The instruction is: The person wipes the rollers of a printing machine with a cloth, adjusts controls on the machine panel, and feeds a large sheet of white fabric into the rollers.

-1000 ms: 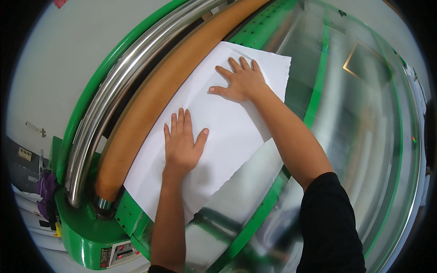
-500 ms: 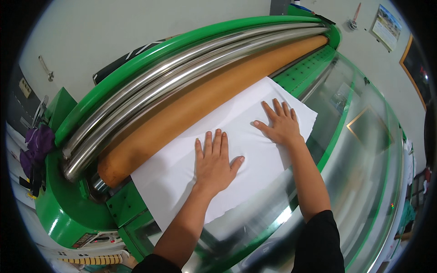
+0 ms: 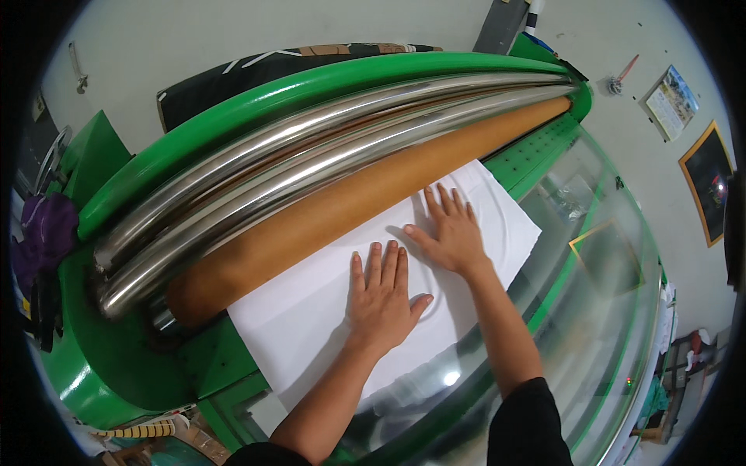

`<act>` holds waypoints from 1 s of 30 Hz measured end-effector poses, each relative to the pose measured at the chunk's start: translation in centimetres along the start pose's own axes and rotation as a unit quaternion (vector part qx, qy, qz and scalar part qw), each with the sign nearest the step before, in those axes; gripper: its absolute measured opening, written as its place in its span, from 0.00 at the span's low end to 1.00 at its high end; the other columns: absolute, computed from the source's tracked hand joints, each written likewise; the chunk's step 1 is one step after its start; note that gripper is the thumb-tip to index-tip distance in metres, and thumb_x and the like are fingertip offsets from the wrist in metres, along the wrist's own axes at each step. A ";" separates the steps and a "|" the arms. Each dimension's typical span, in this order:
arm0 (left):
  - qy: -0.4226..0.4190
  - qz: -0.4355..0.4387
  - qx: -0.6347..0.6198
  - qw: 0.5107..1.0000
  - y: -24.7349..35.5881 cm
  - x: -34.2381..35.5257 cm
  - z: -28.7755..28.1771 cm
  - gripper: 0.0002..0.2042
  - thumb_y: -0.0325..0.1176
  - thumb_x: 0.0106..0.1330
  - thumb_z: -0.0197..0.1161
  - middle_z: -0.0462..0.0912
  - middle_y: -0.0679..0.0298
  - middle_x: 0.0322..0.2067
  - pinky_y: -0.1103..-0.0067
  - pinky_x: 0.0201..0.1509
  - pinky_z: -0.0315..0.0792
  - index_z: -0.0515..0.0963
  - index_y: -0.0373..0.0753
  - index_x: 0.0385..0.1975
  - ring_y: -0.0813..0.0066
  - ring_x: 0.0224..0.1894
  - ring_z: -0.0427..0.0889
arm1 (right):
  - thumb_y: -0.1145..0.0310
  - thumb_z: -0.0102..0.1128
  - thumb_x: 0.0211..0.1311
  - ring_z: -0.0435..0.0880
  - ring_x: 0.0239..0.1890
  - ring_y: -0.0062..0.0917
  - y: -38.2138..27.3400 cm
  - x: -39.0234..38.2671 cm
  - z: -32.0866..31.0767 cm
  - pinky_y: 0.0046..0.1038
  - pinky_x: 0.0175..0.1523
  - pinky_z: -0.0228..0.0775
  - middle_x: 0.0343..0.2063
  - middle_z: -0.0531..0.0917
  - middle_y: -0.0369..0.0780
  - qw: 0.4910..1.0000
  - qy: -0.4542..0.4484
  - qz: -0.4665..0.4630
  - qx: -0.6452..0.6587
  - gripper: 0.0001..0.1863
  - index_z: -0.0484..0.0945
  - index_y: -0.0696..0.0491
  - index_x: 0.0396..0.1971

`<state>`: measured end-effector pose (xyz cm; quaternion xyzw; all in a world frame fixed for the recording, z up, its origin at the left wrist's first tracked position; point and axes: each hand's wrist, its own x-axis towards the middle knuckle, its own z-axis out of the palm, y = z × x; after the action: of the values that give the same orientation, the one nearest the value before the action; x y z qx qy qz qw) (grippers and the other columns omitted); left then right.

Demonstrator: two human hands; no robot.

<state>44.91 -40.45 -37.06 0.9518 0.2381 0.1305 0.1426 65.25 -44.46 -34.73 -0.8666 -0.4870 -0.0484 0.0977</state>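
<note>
A white sheet (image 3: 291, 330) lies on the front of a green machine, its far edge against a long tan roller (image 3: 334, 217). Flat on the middle of the sheet rests my left hand (image 3: 382, 312), fingers stretched toward the roller and thumb out to the right. Farther up and to the right, my right hand (image 3: 453, 239) presses on the sheet with spread fingers, their tips close to the roller. Small creases run in the sheet around the right hand. Neither hand grips anything.
Two shiny metal rollers (image 3: 311, 180) run above the tan one, below a curved green cover (image 3: 311, 87). Clear panels with green edges (image 3: 556, 326) spread out at the near right. A purple cloth (image 3: 39, 233) hangs at the left end. A calendar (image 3: 672, 102) hangs on the wall.
My right hand has slid across toward my left hand, and the sheet under it has gathered into creases. The left hand stays flat on the sheet. The whole view has shifted slightly.
</note>
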 end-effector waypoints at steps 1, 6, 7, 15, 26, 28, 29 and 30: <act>0.001 0.003 -0.003 1.000 0.0 0.2 0.0 0.44 0.64 0.75 0.52 0.56 0.50 0.80 0.50 0.84 0.32 0.60 0.31 0.77 0.50 0.84 0.47 | 0.23 0.50 0.65 0.53 0.81 0.53 -0.3 0.1 0.8 0.56 0.82 0.42 0.80 0.59 0.50 1.000 0.009 0.005 0.002 0.55 0.59 0.50 0.80; -0.009 -0.014 -0.048 0.999 -0.1 0.3 -0.4 0.46 0.63 0.71 0.60 0.56 0.50 0.80 0.50 0.84 0.31 0.60 0.30 0.77 0.51 0.84 0.46 | 0.24 0.49 0.67 0.51 0.82 0.51 -0.9 -1.8 1.2 0.54 0.83 0.38 0.80 0.60 0.48 0.999 0.000 0.052 0.009 0.55 0.59 0.53 0.79; -0.005 -0.016 -0.062 0.998 -0.3 0.3 -0.5 0.47 0.63 0.70 0.62 0.55 0.49 0.80 0.49 0.84 0.30 0.60 0.29 0.77 0.50 0.84 0.45 | 0.24 0.49 0.67 0.51 0.82 0.51 -1.0 -1.9 1.3 0.54 0.83 0.38 0.80 0.60 0.48 0.999 0.006 0.049 0.011 0.55 0.59 0.53 0.79; 0.033 -0.045 -0.045 0.997 -0.1 0.3 -0.4 0.53 0.65 0.66 0.66 0.58 0.40 0.77 0.47 0.83 0.35 0.59 0.20 0.74 0.43 0.82 0.48 | 0.25 0.50 0.67 0.51 0.82 0.50 -0.8 -1.8 1.2 0.54 0.83 0.38 0.80 0.60 0.47 0.998 0.011 0.054 0.011 0.54 0.60 0.53 0.79; 0.047 -0.051 -0.019 0.997 0.0 -0.2 -0.2 0.48 0.63 0.69 0.64 0.59 0.43 0.77 0.48 0.83 0.37 0.63 0.22 0.73 0.44 0.81 0.50 | 0.27 0.49 0.69 0.53 0.82 0.49 -0.4 -1.9 1.8 0.55 0.82 0.41 0.79 0.62 0.45 0.999 0.033 0.037 0.013 0.47 0.67 0.47 0.75; 0.042 -0.056 -0.016 0.997 0.1 -0.1 -0.2 0.48 0.62 0.69 0.64 0.59 0.43 0.77 0.49 0.83 0.37 0.63 0.22 0.73 0.45 0.81 0.50 | 0.27 0.50 0.69 0.53 0.82 0.49 -0.3 -1.8 1.6 0.55 0.82 0.41 0.79 0.62 0.45 0.999 0.033 0.037 0.013 0.47 0.67 0.47 0.75; 0.040 -0.059 -0.016 0.997 0.2 0.0 -0.4 0.48 0.62 0.69 0.64 0.59 0.44 0.77 0.49 0.83 0.37 0.62 0.22 0.73 0.45 0.81 0.50 | 0.27 0.50 0.69 0.53 0.82 0.49 -0.3 -1.8 1.6 0.55 0.82 0.41 0.79 0.62 0.45 0.999 0.032 0.038 0.013 0.47 0.67 0.47 0.75; 0.037 -0.062 -0.017 0.997 0.2 0.0 -0.5 0.48 0.62 0.69 0.64 0.58 0.44 0.77 0.50 0.84 0.37 0.62 0.22 0.73 0.45 0.81 0.50 | 0.27 0.50 0.69 0.53 0.82 0.49 -0.3 -1.8 1.6 0.56 0.82 0.41 0.79 0.61 0.45 0.999 0.033 0.038 0.016 0.47 0.67 0.46 0.76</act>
<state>44.83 -40.56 -36.54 0.9273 0.2995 0.1601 0.1575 64.03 -45.42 -36.59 -0.8809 -0.4508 -0.0653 0.1287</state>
